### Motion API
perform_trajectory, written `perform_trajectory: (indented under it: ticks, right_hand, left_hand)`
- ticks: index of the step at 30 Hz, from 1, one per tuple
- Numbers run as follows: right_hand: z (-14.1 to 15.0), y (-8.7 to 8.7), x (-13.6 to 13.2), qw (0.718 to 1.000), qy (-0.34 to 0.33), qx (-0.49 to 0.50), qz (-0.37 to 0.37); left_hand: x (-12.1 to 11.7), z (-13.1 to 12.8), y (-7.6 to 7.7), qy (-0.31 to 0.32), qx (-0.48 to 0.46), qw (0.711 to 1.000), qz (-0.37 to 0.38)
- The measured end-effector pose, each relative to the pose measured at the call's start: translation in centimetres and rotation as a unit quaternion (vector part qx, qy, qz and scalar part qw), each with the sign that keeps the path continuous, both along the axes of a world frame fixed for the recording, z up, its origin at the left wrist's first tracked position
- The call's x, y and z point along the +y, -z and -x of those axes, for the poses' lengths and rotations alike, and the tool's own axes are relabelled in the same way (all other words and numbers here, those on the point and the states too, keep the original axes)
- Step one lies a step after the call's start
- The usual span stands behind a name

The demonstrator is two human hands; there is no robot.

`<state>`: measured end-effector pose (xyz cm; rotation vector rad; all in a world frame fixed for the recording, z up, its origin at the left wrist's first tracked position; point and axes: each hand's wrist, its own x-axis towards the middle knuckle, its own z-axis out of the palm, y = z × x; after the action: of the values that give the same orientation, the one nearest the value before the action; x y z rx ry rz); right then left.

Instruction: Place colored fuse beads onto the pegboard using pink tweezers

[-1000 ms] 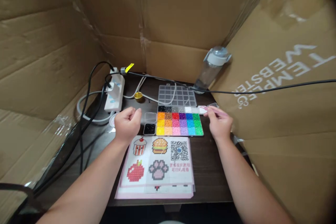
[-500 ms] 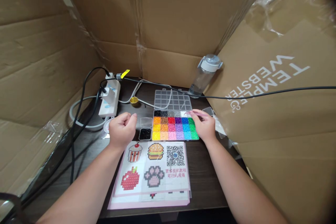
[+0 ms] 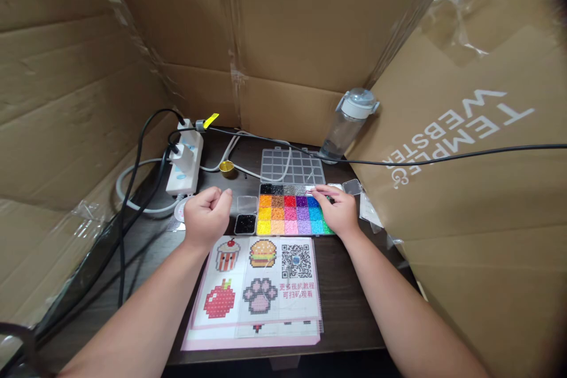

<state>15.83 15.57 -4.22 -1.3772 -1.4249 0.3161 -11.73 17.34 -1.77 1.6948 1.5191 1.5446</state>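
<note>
My right hand (image 3: 339,211) pinches a thin pair of pink tweezers (image 3: 319,192), tips over the back row of the bead box (image 3: 271,235), near the grey and white beads. The box is divided into many colour compartments, and its clear gridded lid (image 3: 292,166) lies open behind it. My hand covers some of the blue and green compartments. To the left, my left hand (image 3: 206,212) is closed in a fist beside a small box of black beads (image 3: 245,224), with nothing visible in it. Pixel pattern sheets (image 3: 239,269) lie in front of both hands, under a clear pegboard.
A white power strip (image 3: 188,159) with cables stands at the left, near a small gold cup (image 3: 227,169). A clear water bottle (image 3: 348,127) is at the back right. One black cable (image 3: 425,159) crosses behind the box. Cardboard walls (image 3: 292,29) surround the table.
My right hand has moved slightly left with the tweezers, from the white beads toward the grey ones. The left fist stays in place. The view has shifted a little.
</note>
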Motion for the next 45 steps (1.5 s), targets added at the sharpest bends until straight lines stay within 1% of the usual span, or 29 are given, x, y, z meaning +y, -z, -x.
perform_trajectory:
  ticks: [7,14,23,32,41,45]
  right_hand:
    - [0.1,0.1,0.0,1.000,-0.006,0.009,0.010]
    - [0.1,0.3,0.1,1.000,-0.004,0.022,0.018]
    - [0.1,0.3,0.1,0.999,-0.004,0.032,0.021]
    - [0.2,0.5,0.2,0.998,-0.018,0.060,0.031]
    - [0.2,0.1,0.0,0.995,-0.005,0.094,0.030]
    - [0.2,-0.6,-0.4,0.994,0.007,0.112,0.018]
  left_hand:
    - [-0.1,-0.2,-0.3,-0.001,0.002,1.000,0.000]
    - [0.0,-0.2,-0.1,0.001,-0.003,1.000,-0.002]
    - [-0.1,-0.2,-0.3,0.001,-0.003,1.000,0.000]
    - [-0.1,-0.2,-0.2,-0.005,0.004,1.000,0.002]
    - [0.0,-0.3,-0.3,-0.001,-0.004,1.000,-0.012]
    - [-0.1,-0.4,-0.5,-0.006,-0.004,1.000,-0.014]
